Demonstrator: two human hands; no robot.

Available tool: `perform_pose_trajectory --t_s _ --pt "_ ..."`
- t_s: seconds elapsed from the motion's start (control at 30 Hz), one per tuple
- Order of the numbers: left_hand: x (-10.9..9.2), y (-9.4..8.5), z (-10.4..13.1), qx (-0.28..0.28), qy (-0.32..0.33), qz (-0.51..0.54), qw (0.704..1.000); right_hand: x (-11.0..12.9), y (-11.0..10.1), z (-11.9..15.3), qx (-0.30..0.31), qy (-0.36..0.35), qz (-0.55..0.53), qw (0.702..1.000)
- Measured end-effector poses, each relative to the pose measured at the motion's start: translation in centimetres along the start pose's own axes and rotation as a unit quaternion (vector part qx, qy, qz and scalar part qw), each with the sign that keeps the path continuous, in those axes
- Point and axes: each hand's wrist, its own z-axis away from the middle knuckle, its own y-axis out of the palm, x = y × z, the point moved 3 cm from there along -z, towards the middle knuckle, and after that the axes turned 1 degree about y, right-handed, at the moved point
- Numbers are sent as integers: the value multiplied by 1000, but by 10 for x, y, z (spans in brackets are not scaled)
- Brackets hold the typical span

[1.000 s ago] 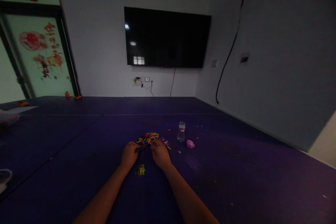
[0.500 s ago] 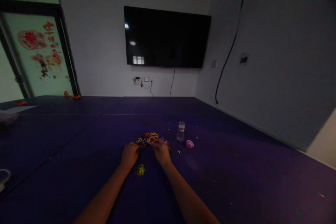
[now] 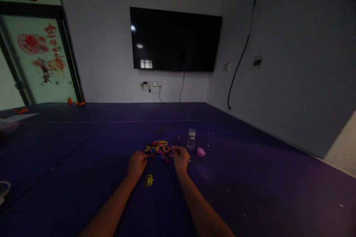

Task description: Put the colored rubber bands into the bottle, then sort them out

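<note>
A heap of small, many-coloured rubber bands lies on the dark purple surface. At its left edge rests my left hand, fingers curled together; whatever is between them is hidden. My right hand is at the heap's right edge with thumb and fingers pinched, and what they hold is too small to make out. Closer to me, between my forearms, is a small separate bunch of yellow rubber bands. Just beyond my right hand a clear plastic bottle stands upright without a lid, beside a pink cap.
Small white scraps are scattered right of the bottle. At the far left edge are orange objects and a white sheet. A white looped object is cut off at left. A television hangs on the wall.
My right hand has moved right, from over the heap to its right edge, uncovering pink and purple bands there. My left hand has stayed almost in place.
</note>
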Motion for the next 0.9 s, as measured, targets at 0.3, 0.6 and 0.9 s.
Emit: perform_pose_trajectory --t_s 0.3,0.6,0.9 --pt "-1 -1 2 0 -13 7 1000 -7 -24 -8 20 21 120 992" --pt "-2 -1 2 9 -2 3 1000 1 -25 -4 115 -2 272 955" --pt "-2 1 -1 7 16 9 1000 8 -12 0 133 -70 363 920"
